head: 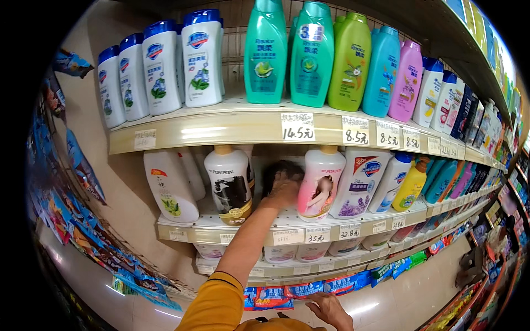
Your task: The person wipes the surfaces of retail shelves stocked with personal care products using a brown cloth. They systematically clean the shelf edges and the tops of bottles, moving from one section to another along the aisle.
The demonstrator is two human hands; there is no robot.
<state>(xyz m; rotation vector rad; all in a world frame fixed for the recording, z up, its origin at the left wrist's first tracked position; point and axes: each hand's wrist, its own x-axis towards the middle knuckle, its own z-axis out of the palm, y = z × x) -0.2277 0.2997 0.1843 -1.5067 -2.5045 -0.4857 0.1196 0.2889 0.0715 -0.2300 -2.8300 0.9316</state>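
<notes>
An arm in a yellow sleeve comes up from the lower left; it is my left arm, with my left hand inside the second shelf. The hand lies over a dark, blurred item, and whether it grips it I cannot tell. To its left stands a black-and-white PonPon bottle; close on its right is a pink PonPon bottle. My right hand hangs low in front of the bottom bags, fingers apart and holding nothing. White Safeguard bottles and green Rejoice bottles stand upright on the shelf above.
The upper shelf's front edge, with price tags, overhangs the reaching hand. Below are a lower row of bottles and blue-and-red detergent bags. Hanging snack packets line the left side. Another stocked rack stands at the right.
</notes>
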